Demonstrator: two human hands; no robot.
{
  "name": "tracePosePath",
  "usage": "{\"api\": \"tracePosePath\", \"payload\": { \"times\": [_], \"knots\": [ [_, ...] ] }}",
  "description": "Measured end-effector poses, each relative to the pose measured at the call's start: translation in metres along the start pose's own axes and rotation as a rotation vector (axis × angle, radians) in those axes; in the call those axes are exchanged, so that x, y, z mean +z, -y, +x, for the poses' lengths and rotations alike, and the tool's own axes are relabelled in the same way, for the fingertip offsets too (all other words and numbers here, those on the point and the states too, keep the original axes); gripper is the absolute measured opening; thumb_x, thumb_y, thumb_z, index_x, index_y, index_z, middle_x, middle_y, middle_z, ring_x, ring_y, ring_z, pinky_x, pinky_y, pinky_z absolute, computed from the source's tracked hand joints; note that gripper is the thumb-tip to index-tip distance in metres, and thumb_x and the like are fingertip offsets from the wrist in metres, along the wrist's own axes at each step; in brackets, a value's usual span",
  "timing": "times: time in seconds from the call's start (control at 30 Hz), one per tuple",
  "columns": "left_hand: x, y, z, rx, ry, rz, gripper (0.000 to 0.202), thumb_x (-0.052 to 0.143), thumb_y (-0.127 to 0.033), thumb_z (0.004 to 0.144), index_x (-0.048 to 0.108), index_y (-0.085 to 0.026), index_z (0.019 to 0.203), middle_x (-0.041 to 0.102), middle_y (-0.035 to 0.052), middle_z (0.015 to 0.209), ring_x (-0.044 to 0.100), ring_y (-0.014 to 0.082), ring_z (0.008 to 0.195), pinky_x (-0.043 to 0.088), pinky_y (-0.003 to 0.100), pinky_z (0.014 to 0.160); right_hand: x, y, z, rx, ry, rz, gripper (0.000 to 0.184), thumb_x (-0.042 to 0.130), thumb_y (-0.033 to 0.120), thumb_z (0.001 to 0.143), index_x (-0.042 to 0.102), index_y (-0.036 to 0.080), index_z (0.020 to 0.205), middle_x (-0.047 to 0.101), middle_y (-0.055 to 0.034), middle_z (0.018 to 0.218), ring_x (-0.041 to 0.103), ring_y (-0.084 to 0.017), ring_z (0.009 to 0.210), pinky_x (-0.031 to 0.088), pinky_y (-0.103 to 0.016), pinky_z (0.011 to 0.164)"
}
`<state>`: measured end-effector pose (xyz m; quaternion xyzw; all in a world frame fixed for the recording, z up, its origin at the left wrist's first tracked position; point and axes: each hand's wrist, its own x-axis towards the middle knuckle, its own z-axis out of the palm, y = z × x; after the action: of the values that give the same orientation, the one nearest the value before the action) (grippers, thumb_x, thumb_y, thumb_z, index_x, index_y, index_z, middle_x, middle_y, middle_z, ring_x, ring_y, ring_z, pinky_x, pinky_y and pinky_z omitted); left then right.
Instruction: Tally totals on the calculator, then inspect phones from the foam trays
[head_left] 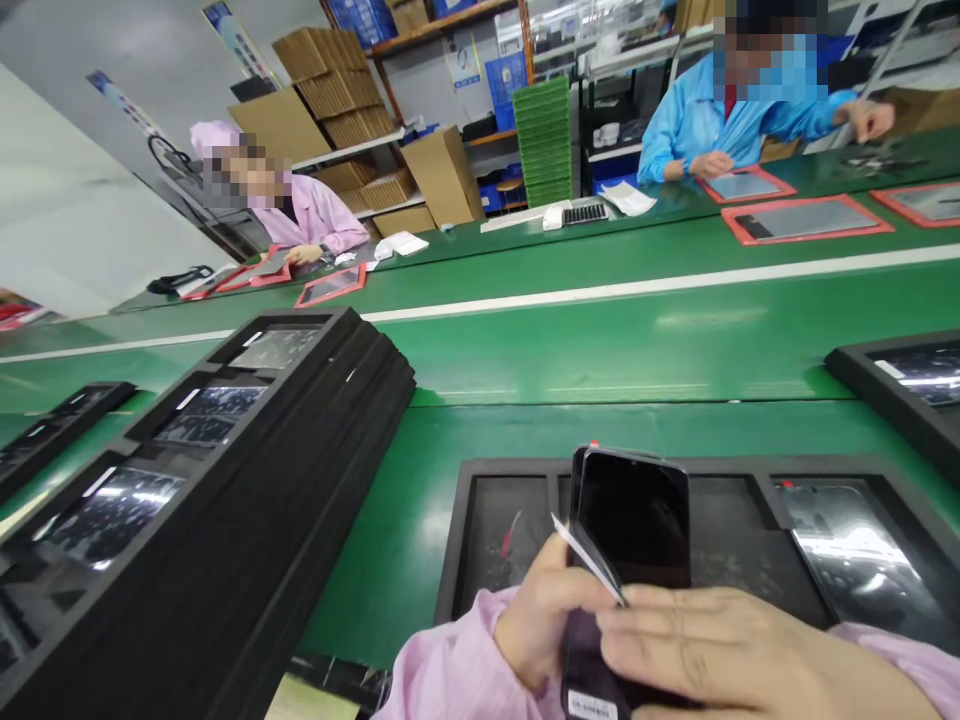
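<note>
My left hand (541, 618) is closed around the left side of a dark smartphone (636, 515). A second dark edge shows behind the phone's upper left, so a pair may be stacked. From the left thumb, a thin white-edged strip (586, 562) slants up off the phone's left side; I cannot tell what it is. My right hand (727, 645) lies across the phone's lower half, fingers straight and side by side, tips by the strip's lower end. Its thumb is hidden. A white barcode label (591, 705) shows at the bottom. Below the hands is a black foam tray (517, 467).
One screen (855, 545) lies in the tray's right slot. Tall stacked foam trays (322, 440) stand at left, another tray (892, 385) at right. Across the green bench (600, 350), two people work: one in a pink coat (315, 212), one in blue (679, 115), beside red-edged mats (806, 218).
</note>
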<state>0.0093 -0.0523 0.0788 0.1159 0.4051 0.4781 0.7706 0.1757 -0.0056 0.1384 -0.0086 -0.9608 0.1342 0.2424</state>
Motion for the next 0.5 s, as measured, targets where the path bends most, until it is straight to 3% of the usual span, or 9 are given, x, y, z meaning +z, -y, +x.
{"api": "tracePosePath", "payload": {
  "times": [0.13,0.23,0.37,0.5],
  "knots": [
    [0.001,0.001,0.003,0.037,0.032,-0.056,0.027,0.074,-0.027,0.06,0.067,-0.013,0.082,0.065,0.0029,0.069,0.056,0.0152,0.064,0.039,0.027,0.063,0.017,-0.015,-0.02,0.143,-0.116,-0.121,0.031,0.036,0.015,0.095,0.066,0.02,0.097,0.058,-0.0081,0.126,0.042,-0.024,0.127,0.045,-0.04,0.098],
    [0.002,0.003,0.007,0.034,0.052,-0.1,0.026,0.073,-0.033,0.063,0.066,-0.014,0.077,0.064,0.0023,0.067,0.055,0.014,0.06,0.038,0.026,0.061,0.03,-0.023,-0.031,0.308,-0.203,-0.171,0.015,0.052,0.025,0.091,0.064,0.022,0.083,0.058,-0.0131,0.12,0.046,-0.033,0.119,0.045,-0.051,0.087],
    [0.001,0.005,0.011,0.053,-0.105,-0.051,0.02,0.07,-0.024,0.057,0.067,-0.014,0.074,0.065,0.0006,0.066,0.055,0.0139,0.059,0.039,0.026,0.061,0.043,-0.029,-0.029,0.531,-0.351,-0.228,0.027,0.052,0.029,0.091,0.057,0.022,0.066,0.059,-0.01,0.102,0.053,-0.03,0.102,0.046,-0.048,0.081],
    [0.0,0.006,0.01,0.049,-0.128,-0.052,0.031,0.074,-0.027,0.054,0.065,-0.014,0.081,0.065,0.0013,0.068,0.058,0.0169,0.063,0.041,0.028,0.063,0.05,-0.031,-0.024,0.851,-0.538,-0.085,0.025,0.045,0.038,0.09,0.056,0.022,0.075,0.06,-0.0098,0.093,0.059,-0.025,0.09,0.05,-0.039,0.071]
  ]
}}
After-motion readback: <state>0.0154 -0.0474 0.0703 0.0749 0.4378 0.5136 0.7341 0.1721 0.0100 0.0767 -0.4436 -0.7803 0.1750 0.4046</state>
